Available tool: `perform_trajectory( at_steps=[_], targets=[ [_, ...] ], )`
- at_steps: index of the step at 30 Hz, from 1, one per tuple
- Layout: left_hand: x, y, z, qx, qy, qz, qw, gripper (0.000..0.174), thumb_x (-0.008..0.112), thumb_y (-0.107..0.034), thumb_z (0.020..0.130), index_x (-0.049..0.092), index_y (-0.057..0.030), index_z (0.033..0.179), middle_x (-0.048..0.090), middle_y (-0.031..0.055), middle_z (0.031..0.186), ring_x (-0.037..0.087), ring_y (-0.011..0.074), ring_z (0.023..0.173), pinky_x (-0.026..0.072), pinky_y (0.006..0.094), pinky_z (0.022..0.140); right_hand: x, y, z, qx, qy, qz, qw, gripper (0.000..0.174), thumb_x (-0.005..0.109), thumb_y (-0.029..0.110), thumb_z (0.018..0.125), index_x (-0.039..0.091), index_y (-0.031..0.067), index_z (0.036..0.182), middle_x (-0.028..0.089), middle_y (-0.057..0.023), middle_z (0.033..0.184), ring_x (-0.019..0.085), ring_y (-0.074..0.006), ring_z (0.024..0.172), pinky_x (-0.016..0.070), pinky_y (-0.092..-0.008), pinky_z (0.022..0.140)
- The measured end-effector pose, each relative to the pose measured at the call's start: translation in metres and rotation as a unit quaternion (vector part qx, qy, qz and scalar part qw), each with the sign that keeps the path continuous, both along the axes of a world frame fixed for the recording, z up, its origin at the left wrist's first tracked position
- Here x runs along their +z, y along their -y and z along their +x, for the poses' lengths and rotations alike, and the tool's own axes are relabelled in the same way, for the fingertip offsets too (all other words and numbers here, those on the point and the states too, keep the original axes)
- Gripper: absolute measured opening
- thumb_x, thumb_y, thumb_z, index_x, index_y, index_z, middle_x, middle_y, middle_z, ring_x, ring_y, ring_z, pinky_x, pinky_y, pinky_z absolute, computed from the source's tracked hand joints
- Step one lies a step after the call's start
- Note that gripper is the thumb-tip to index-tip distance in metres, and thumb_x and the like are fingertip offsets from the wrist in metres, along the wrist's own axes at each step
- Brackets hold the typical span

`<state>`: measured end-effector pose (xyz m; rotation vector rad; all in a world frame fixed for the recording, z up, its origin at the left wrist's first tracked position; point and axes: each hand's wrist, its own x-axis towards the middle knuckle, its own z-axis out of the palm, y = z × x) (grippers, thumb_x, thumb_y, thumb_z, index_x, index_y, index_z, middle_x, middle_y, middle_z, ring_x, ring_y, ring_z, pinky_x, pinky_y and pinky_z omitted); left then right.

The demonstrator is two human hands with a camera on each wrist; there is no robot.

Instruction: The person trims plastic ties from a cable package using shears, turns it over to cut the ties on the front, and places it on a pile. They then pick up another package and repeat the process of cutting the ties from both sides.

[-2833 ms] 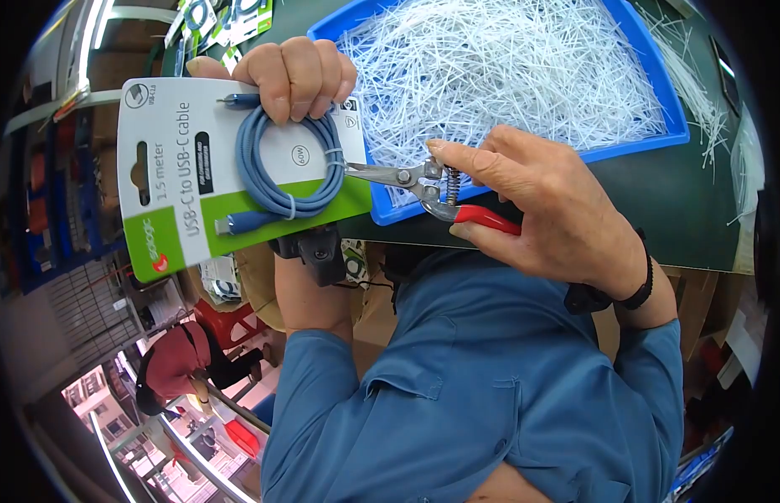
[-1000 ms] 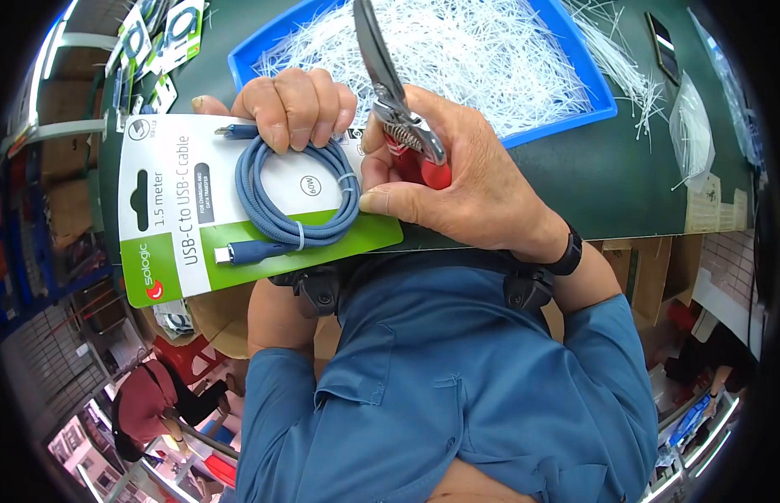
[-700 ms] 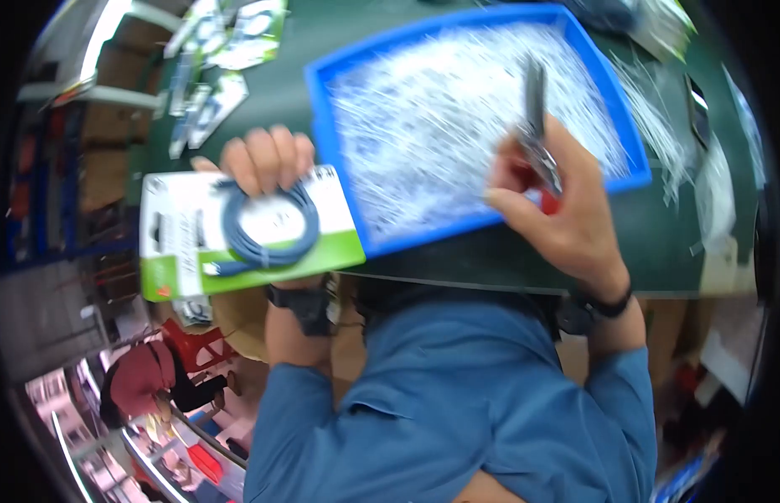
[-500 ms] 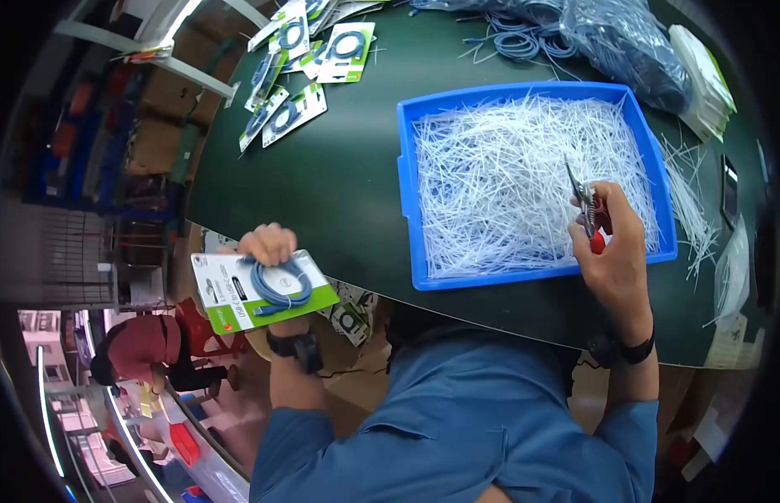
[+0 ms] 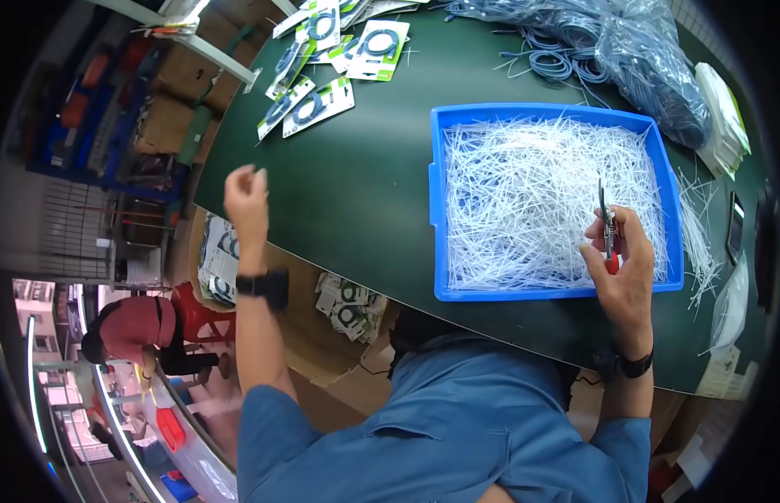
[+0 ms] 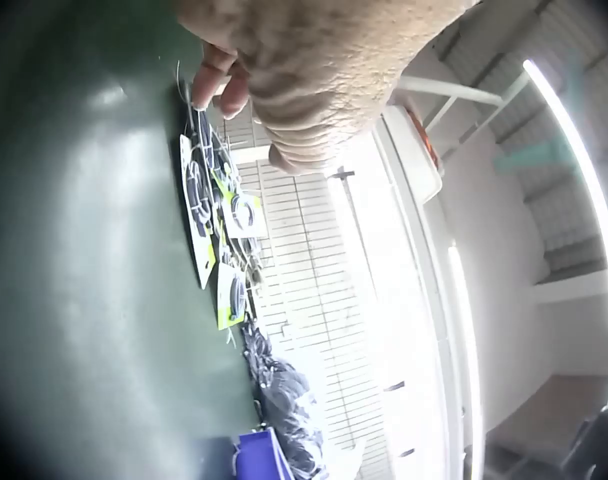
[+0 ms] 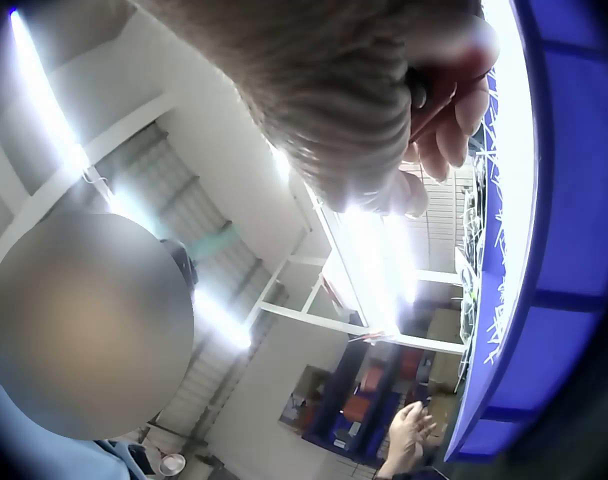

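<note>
Green desk under tube lights.
Red-handled cutters are gripped by right fingers above blue tray; left fingers are loosely curled, nothing held.

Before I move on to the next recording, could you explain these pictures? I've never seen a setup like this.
There is no machine here: a person works with two bare hands. The wide downward view comes from a camera worn on the head; the other two views come from cameras on the left and right wrists.

On the green table stands a blue tray full of thin white strips. Beyond the left hand lie carded cables; at the far side are uncarded cables by a plastic bag.

The right hand holds cutters with a red handle, over the tray. The left hand appears to hold nothing.
</note>
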<state>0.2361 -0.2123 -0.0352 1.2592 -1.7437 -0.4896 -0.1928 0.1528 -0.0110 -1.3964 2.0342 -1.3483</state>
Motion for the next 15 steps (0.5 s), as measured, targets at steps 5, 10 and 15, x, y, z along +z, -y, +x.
perform_trajectory(
  at_steps=[5,10,15],
  targets=[
    [-0.031,0.094,-0.077,-0.079,0.254,-0.135,0.954,0.059,0.079,-0.027,0.091,0.057,0.0011,0.138,0.068,0.0149,0.111,0.066,0.0265,0.102,0.0548,0.0369,0.094,0.007,-0.005,0.001,0.002,-0.027,0.006,1.0,0.039,0.075,0.0,0.085,0.058,0.0002,0.121,0.068,-0.0079,0.096,0.065,-0.0151,0.083,0.0527,-0.03,0.079],
    [-0.053,0.159,-0.105,-0.088,0.411,-0.242,0.874,0.063,0.076,-0.029,0.092,0.052,-0.0003,0.144,0.069,0.0232,0.114,0.068,0.0368,0.105,0.0554,0.0435,0.095,0.005,-0.012,0.0,-0.004,-0.045,0.008,0.999,0.042,0.077,0.001,0.084,0.06,0.0005,0.123,0.069,-0.0083,0.097,0.066,-0.0155,0.083,0.0538,-0.0295,0.079],
    [-0.05,0.16,-0.125,-0.12,0.519,-0.192,0.824,0.051,0.069,-0.027,0.098,0.054,-0.0026,0.14,0.071,0.0244,0.103,0.069,0.0416,0.095,0.0562,0.0501,0.084,0.001,-0.015,-0.005,-0.002,-0.039,-0.007,0.999,0.046,0.078,0.002,0.084,0.062,0.0011,0.126,0.07,-0.0083,0.096,0.068,-0.016,0.082,0.0542,-0.0299,0.078]
  ],
)
